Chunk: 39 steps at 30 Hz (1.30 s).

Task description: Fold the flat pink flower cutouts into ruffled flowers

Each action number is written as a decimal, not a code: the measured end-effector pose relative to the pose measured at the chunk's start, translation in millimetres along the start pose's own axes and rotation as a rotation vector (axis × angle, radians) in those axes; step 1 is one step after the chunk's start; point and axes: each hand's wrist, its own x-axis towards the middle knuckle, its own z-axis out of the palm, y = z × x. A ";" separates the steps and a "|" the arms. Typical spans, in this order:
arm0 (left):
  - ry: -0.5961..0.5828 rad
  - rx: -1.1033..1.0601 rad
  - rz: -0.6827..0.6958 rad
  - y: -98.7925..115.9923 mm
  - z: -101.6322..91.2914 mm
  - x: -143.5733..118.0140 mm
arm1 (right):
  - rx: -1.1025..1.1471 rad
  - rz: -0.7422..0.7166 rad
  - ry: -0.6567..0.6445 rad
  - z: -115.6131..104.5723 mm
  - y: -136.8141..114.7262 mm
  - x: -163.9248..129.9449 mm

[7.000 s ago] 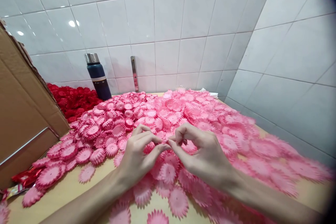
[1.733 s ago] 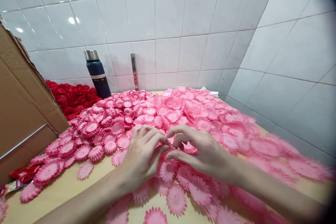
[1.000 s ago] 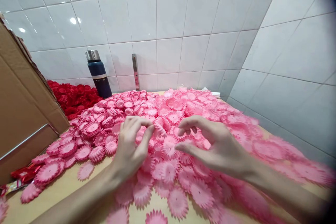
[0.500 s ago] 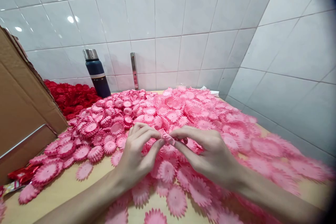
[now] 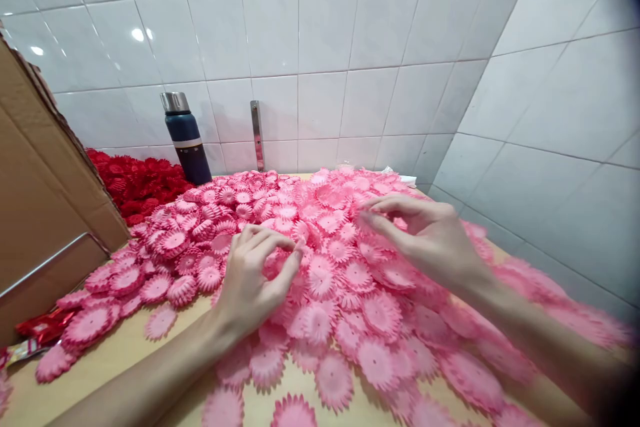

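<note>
A broad heap of pink flower-shaped discs [image 5: 333,380] with toothed edges covers the table. My left hand [image 5: 255,273] is above the heap, left of the middle. Its thumb and forefinger pinch a small pink flower disc [image 5: 301,244], mostly covered by the fingertips. Further right and farther back, my right hand [image 5: 425,230] reaches over the heap, slightly blurred. Its thumb and forefinger are a little apart at the tips, close to the discs, and I see nothing held between them.
A dark blue bottle [image 5: 189,147] with a steel cap stands behind the heap. Red flower pieces [image 5: 140,183] lie left of it, next to a cardboard box [image 5: 45,180]. A metal strip [image 5: 257,137] rises by the tiled wall [image 5: 320,27]. Red wrappers [image 5: 45,325] lie front left.
My hands were together on one pink piece and are now apart. The right has moved right and away from me; the left has shifted slightly left, with a pink piece in its fingertips.
</note>
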 end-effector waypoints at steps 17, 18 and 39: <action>-0.097 -0.066 0.096 15.6 2.9 -6.6 | 0.226 -0.026 -0.420 27.9 -20.8 -27.2; -0.102 -0.077 0.110 16.3 3.0 -7.2 | 0.240 -0.025 -0.435 29.6 -21.8 -28.5; -0.161 -0.184 0.123 19.0 2.5 -9.3 | 0.360 -0.032 -0.472 36.6 -18.3 -33.2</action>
